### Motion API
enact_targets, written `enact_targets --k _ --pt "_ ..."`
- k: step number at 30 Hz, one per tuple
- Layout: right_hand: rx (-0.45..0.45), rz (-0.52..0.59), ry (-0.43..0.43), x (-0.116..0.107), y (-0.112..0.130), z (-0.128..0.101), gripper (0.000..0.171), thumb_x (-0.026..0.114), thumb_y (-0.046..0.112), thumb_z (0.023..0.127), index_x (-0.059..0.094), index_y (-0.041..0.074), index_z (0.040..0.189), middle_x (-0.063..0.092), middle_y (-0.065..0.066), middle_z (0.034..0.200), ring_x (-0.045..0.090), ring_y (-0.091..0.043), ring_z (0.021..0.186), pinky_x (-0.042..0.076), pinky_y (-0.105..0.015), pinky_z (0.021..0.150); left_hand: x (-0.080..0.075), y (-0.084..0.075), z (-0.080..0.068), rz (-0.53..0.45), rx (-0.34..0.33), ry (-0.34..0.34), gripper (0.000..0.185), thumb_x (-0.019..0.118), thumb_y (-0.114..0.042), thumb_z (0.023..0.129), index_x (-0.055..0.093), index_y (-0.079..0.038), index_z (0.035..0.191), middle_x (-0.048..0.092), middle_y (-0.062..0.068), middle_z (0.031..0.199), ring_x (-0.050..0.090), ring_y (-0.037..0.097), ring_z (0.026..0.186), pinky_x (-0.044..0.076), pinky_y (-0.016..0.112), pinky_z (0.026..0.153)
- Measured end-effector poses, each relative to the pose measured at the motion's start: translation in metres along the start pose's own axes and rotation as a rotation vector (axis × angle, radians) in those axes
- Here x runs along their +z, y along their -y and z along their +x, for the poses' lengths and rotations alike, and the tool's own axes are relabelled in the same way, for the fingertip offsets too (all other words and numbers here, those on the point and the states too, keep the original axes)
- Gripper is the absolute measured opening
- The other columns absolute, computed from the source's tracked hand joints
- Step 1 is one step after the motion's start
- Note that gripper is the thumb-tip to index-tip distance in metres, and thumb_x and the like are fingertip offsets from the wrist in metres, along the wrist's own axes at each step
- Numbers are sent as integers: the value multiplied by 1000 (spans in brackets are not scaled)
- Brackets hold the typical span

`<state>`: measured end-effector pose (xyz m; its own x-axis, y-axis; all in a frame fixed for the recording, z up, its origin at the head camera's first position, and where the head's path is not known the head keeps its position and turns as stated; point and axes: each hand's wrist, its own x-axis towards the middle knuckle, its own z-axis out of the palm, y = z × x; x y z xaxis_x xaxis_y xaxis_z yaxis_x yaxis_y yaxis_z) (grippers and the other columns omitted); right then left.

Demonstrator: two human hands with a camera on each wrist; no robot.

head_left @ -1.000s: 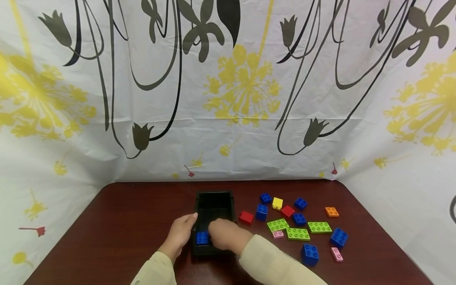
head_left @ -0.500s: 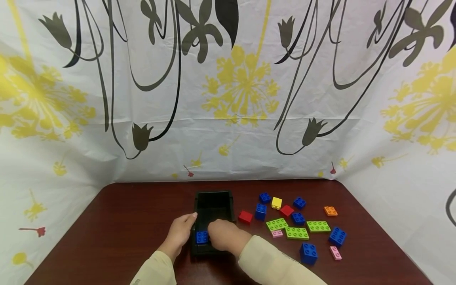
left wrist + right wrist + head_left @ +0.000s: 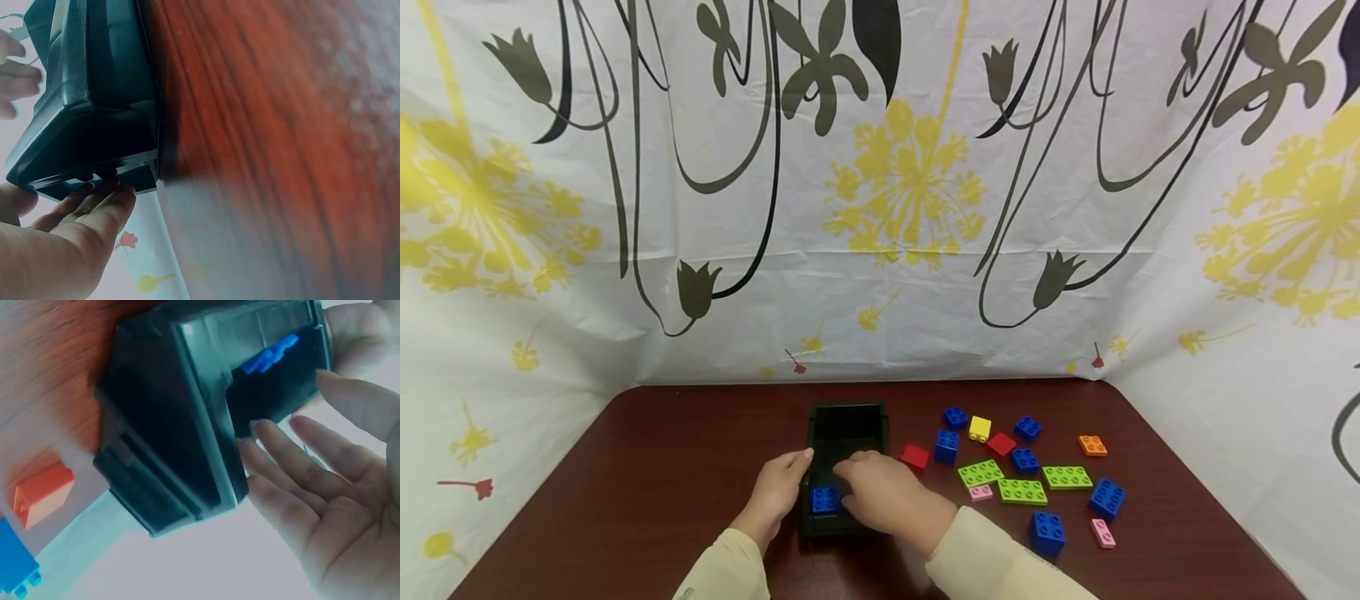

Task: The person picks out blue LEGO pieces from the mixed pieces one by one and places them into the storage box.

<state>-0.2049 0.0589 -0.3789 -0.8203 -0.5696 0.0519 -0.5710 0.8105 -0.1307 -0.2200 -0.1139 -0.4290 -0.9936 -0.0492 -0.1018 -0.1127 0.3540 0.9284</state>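
A black plastic bin (image 3: pixel 848 425) stands on the table with a blue building brick (image 3: pixel 824 500) lying inside at its near left. At the bin's left side my left hand (image 3: pixel 772 493) holds the wall, thumb at the rim and fingers (image 3: pixel 112 209) along the outside. My right hand (image 3: pixel 895 498) is over the near right part of the bin. In the right wrist view its fingers (image 3: pixel 281 453) are spread and loosely bent, with nothing between them, and the blue brick's studs (image 3: pixel 272 355) show inside the bin.
Right of the bin lie loose bricks: a red brick (image 3: pixel 915 457) closest, several blue ones such as a blue brick (image 3: pixel 1047 533), a yellow brick (image 3: pixel 980 428), green plates (image 3: pixel 1022 492), an orange brick (image 3: pixel 1093 446) and pink pieces (image 3: pixel 1102 533). A patterned sheet (image 3: pixel 880 317) hangs behind the table.
My right hand, curled down inside the bin before, has loosened its fingers and lifted a little. The left hand stays on the bin. The head view has shifted slightly.
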Motion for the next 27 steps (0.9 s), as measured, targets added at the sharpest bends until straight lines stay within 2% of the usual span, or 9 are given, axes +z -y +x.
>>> enact_targets --k 6,10,27 --pt "-90 26 -115 -6 -10 -19 42 72 24 88 63 15 127 63 -2 123 58 -16 115 53 -32 90 1 0 0 6 -2 -6 55 41 -37 104 50 8 135 47 29 138 41 47 129 39 60 101" --pt "-111 66 -152 -11 -18 -32 42 72 23 88 62 14 128 62 -3 124 59 -17 115 54 -33 89 1 0 0 8 2 -5 56 41 -37 104 49 8 136 46 29 139 41 48 129 39 60 102" --pt "-34 132 -256 -19 -61 -73 43 73 19 87 61 7 127 63 -9 123 60 -25 113 54 -42 88 2 1 1 19 2 9 59 41 -40 103 48 7 137 46 29 140 41 48 129 39 61 101"
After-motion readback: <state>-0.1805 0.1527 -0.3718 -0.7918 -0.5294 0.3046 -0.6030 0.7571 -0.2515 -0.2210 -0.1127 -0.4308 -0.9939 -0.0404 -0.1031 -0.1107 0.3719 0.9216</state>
